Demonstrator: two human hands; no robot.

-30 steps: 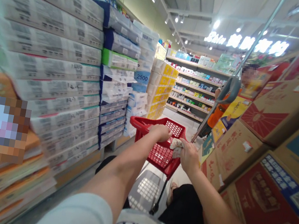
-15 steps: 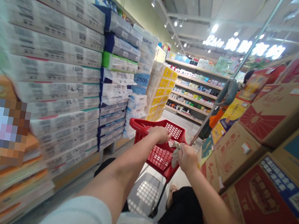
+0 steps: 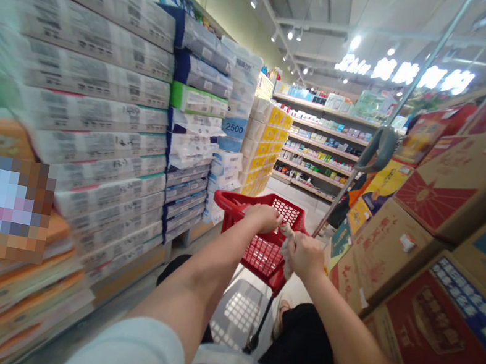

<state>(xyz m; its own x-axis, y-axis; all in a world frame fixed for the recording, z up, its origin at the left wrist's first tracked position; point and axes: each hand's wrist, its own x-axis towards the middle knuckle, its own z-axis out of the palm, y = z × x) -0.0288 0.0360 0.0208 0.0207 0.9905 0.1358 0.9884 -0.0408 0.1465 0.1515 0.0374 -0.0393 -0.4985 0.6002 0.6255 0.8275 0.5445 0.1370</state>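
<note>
In the middle of the view stands a red shopping basket cart [image 3: 261, 255] with lattice walls. My left hand [image 3: 263, 218] is closed on the cart's near rim, its fingers wrapped over the bar. Just to its right, my right hand [image 3: 306, 256] is closed round a pale crumpled cloth [image 3: 288, 258], which hangs down at the cart's right corner. Part of the cloth reaches toward my left hand. My right hand's fingertips are mostly hidden behind its back.
Stacked wrapped paper packs [image 3: 114, 84] line the left side. Cardboard boxes [image 3: 396, 246] are piled on the right. A slanted metal pole with a grey loop [image 3: 379, 149] leans before them. Stocked shelves [image 3: 323, 136] stand ahead, with a partly hidden person nearby.
The view has shifted slightly, so the shelves and boxes sit a little further right. Both hands keep their closed grips at the cart. The person ahead shows less.
</note>
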